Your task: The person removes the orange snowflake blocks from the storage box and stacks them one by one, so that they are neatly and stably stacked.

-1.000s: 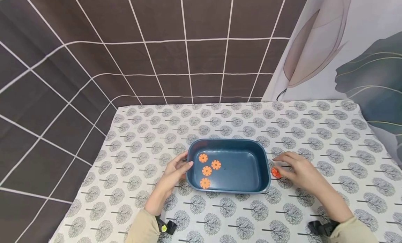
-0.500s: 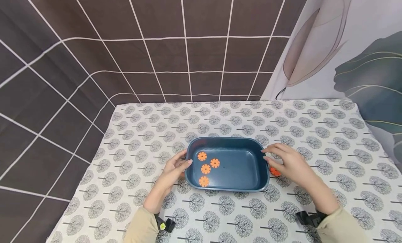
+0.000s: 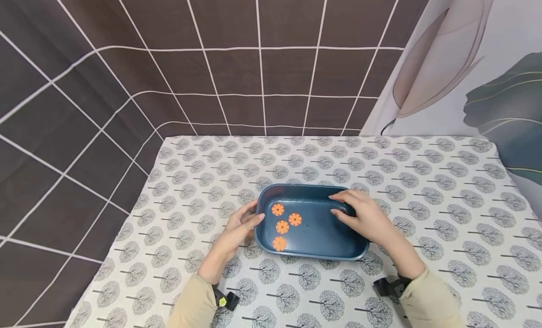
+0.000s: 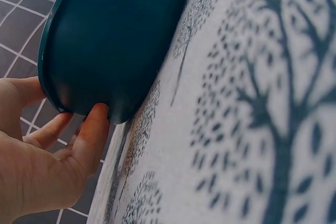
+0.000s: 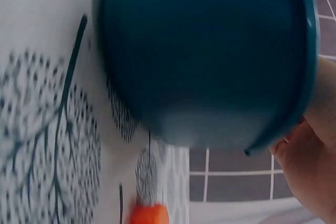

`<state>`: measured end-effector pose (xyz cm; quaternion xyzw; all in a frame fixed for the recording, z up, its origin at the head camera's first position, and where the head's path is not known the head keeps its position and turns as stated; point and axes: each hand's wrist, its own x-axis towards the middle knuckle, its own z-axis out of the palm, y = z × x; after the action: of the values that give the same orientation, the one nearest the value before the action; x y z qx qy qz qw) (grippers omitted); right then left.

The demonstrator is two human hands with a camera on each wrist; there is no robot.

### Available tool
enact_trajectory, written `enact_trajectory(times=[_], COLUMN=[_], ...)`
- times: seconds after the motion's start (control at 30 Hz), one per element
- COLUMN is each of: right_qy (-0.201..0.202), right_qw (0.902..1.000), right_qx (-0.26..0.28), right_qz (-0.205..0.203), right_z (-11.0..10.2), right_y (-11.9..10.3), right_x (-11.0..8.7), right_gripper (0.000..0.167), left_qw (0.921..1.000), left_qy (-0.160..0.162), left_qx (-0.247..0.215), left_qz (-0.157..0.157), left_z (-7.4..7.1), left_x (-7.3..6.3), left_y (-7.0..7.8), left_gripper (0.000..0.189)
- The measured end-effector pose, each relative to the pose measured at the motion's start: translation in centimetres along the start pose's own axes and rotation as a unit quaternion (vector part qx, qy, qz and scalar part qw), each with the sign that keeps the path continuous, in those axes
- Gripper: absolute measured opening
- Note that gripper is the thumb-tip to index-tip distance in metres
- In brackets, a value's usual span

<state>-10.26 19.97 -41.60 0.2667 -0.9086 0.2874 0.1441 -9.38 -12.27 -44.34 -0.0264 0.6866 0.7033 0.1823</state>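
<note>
A dark blue plastic basin [image 3: 315, 231] stands on the tablecloth. Several orange notched discs [image 3: 282, 227], shaped like flowers, lie flat on its floor at the left. My left hand [image 3: 237, 229] grips the basin's left end, thumb over the rim and fingers against the outer wall, as the left wrist view shows. Over the right rim reaches my right hand [image 3: 366, 217], its fingertips above the basin's interior and a gap showing between thumb and forefinger. Another orange piece [image 5: 148, 213] lies on the cloth outside the right end; my right hand hides it in the head view.
The table wears a white cloth [image 3: 203, 177] printed with grey trees. Behind it hangs a dark brown curtain [image 3: 288, 74] with white grid lines, and a pale leaf-patterned curtain [image 3: 449, 78] at the right. Some orange [image 3: 251, 233] shows between my left hand and the basin.
My right hand has moved left from beside the orange piece on the cloth, across the basin's right rim and over its interior. My left hand keeps its grip on the rim.
</note>
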Motion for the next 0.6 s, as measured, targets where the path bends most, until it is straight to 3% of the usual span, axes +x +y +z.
enact_trajectory(times=[0.17, 0.43, 0.6], right_qy=[-0.025, -0.065, -0.067], right_qw=[0.9995, 0.9975, 0.9970], right_qx=[0.018, -0.013, -0.030], right_qz=[-0.004, 0.024, 0.025], right_z=[1.2, 2.3, 3.0], right_y=[-1.1, -2.8, -3.4], right_x=[0.7, 1.4, 1.3], right_gripper=[0.034, 0.039, 0.042], left_qw=[1.0000, 1.0000, 1.0000], left_qy=[0.007, 0.005, -0.003], left_qx=[0.003, -0.002, -0.003], left_qz=[0.001, 0.006, 0.005], left_z=[-0.3, -0.4, -0.1], left_x=[-0.3, -0.3, 0.0], left_y=[0.0, 0.0, 0.0], left_gripper=[0.056, 0.056, 0.056])
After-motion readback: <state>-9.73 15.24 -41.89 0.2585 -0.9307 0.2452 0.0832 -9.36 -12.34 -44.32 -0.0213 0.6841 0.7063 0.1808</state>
